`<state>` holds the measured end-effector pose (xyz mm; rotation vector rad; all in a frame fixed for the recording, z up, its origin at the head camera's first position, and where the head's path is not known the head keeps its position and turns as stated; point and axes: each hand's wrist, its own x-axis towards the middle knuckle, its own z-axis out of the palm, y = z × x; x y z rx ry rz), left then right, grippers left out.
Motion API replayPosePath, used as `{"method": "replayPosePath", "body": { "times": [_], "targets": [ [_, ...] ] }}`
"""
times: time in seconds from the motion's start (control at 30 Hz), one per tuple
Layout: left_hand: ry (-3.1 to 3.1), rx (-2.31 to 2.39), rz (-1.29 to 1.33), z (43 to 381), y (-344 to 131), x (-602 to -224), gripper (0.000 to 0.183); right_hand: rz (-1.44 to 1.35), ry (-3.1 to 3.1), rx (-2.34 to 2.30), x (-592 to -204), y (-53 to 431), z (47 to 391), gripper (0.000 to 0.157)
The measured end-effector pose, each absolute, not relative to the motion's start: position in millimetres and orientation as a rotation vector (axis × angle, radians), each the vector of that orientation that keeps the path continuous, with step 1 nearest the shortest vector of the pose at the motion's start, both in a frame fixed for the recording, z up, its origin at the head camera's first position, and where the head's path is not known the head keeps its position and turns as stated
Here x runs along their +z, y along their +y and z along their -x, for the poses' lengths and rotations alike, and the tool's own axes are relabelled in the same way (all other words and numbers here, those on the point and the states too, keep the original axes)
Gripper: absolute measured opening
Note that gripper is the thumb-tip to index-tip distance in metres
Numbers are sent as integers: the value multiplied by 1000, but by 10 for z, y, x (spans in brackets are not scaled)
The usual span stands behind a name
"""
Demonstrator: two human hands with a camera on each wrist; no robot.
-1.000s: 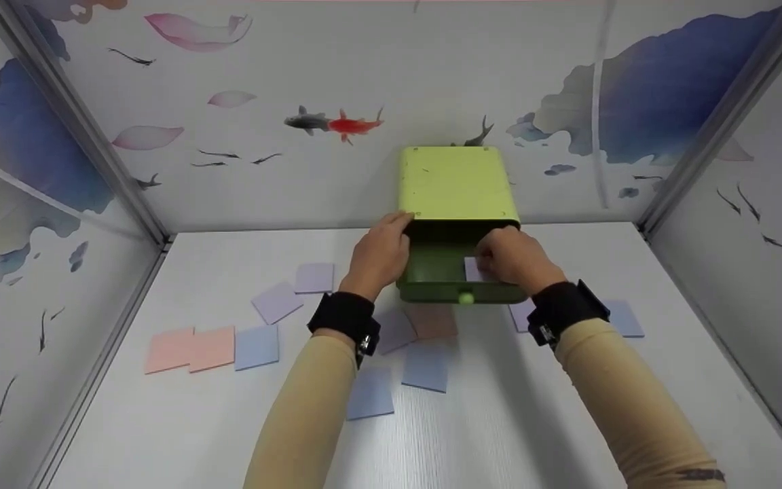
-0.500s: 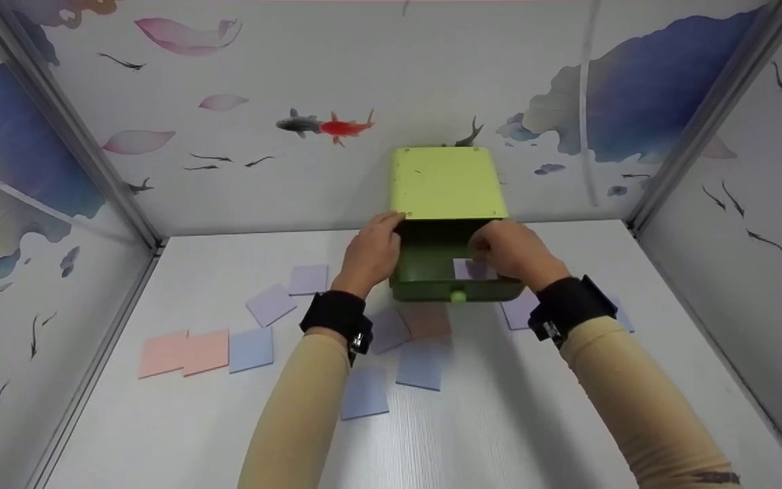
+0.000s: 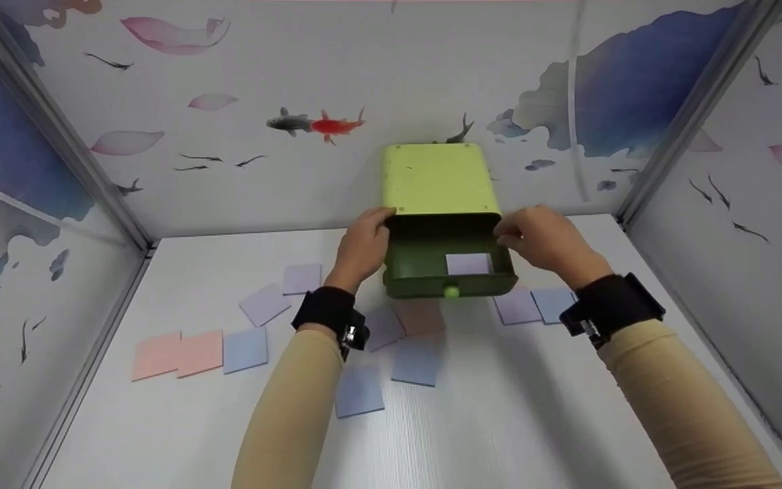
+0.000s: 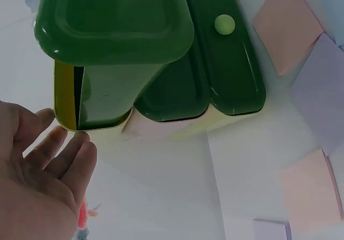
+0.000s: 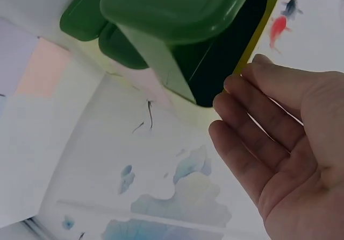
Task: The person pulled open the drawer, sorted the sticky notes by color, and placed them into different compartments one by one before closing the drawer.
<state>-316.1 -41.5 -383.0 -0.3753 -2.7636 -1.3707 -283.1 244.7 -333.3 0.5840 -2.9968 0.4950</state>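
A small drawer cabinet (image 3: pixel 438 180) with a yellow-green top stands against the back wall. Its dark green top drawer (image 3: pixel 415 268) is pulled out, and one lilac square card (image 3: pixel 468 263) lies inside near the front right. My left hand (image 3: pixel 360 248) touches the cabinet's front left corner; in the left wrist view its fingers (image 4: pixel 80 159) reach the rim fairly straight. My right hand (image 3: pixel 547 238) is at the cabinet's right side, holding nothing. The right wrist view shows its loosely extended fingers (image 5: pixel 236 154) at the yellow edge. Two lower drawers (image 4: pixel 172 89) are closed.
On the white table (image 3: pixel 472 421) lie pink cards (image 3: pixel 157 355), blue cards (image 3: pixel 360 392) and lilac cards (image 3: pixel 265 304), mostly left and centre. A lilac card (image 3: pixel 517 305) and a blue card (image 3: pixel 551 305) lie at the right. Patterned walls (image 3: pixel 228 176) enclose the table.
My right hand has let go of the lilac card, leaving it in the drawer, and has moved out to the right edge. The left hand stays at the cabinet's corner.
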Motion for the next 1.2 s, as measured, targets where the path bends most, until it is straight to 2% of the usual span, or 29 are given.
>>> {"method": "replayPosePath", "body": {
  "times": [0.3, 0.6, 0.9, 1.2],
  "targets": [
    [-2569, -1845, 186, 3231, -467, -3861, 43, -496, -2914, 573, -3497, 2793, 2854, 20],
    [-2582, -1947, 114, 3237, -443, -3818, 47, -332, -3081, 649, -3974, 3019, 2784, 28],
    [-2619, -1981, 127, 3245, -382, -3802, 46, -337, -3199, 627, -4615, 2991, 2733, 30],
    [-2564, -2053, 132, 3268, -341, -3808, 46, -237, -3261, 634, -5058, 2877, 2730, 41]
  ]
}}
